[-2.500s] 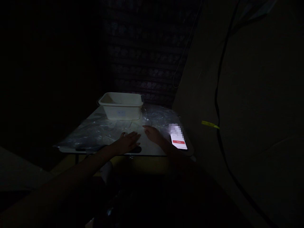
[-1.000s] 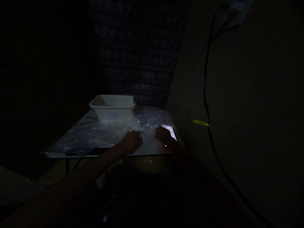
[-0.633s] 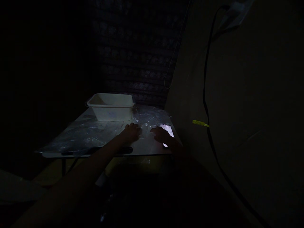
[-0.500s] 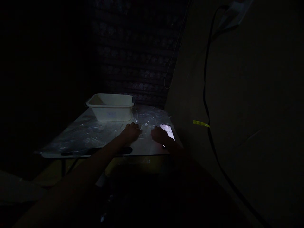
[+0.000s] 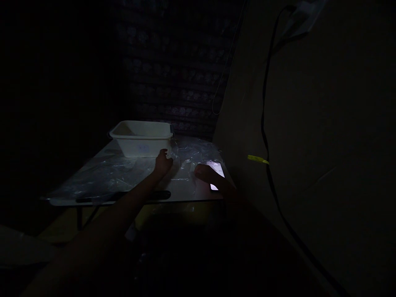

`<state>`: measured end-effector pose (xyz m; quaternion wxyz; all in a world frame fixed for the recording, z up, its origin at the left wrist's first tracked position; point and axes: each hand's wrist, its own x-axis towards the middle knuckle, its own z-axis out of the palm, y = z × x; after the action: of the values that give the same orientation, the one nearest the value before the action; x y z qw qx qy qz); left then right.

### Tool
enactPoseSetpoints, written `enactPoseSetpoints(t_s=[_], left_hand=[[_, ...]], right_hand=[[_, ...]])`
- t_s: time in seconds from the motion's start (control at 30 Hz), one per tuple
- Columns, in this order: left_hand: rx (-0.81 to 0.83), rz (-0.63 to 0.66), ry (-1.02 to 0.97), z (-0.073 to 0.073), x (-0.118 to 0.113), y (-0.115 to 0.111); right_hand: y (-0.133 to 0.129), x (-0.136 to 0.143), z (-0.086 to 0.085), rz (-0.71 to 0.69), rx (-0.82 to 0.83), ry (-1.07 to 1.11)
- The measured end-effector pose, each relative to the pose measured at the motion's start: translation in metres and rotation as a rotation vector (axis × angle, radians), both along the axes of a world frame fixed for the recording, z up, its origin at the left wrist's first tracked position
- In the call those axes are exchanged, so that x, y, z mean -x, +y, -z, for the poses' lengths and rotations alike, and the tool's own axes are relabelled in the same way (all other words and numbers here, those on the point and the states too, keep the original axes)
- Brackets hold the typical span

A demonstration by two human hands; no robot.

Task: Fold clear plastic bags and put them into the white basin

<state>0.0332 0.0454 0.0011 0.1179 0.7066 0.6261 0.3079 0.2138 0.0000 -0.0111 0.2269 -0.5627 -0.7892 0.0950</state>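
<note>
In the middle of the frame, the left hand [image 5: 163,163] is at the front of a pale tub [image 5: 144,146], near its lower right corner. Its fingers are partly curled; the dim light does not show whether they grip anything. The right hand [image 5: 203,172], to the right of it, has its fingers bent inward, and whether they pinch any film cannot be told. Its wrist side overlaps a lit phone [image 5: 218,170] that lies at the right end of the table [image 5: 182,190].

Clear plastic film [image 5: 113,173] spreads wrinkled over the table, from the left edge, past the front of the tub, to the area between and behind the hands. The tub stands upright toward the far left part of the table. On the right side of the frame a black cable [image 5: 263,123] hangs down, with a yellow tag [image 5: 258,159] on it.
</note>
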Motion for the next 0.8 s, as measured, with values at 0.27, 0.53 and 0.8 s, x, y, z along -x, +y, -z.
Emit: enactPoseSetpoints(t_s=[0.27, 0.53, 0.8], left_hand=[[-0.019, 0.391, 0.612, -0.021, -0.011, -0.087], [-0.018, 0.637, 0.728, -0.009, -0.027, -0.143], [-0.018, 0.666, 0.747, -0.005, -0.028, -0.139]], right_hand=[[-0.01, 0.018, -0.025, 0.126, 0.41, 0.572], [-0.001, 0.04, -0.024, 0.184, 0.476, 0.776], [0.008, 0.055, -0.024, 0.147, 0.528, 1.025]])
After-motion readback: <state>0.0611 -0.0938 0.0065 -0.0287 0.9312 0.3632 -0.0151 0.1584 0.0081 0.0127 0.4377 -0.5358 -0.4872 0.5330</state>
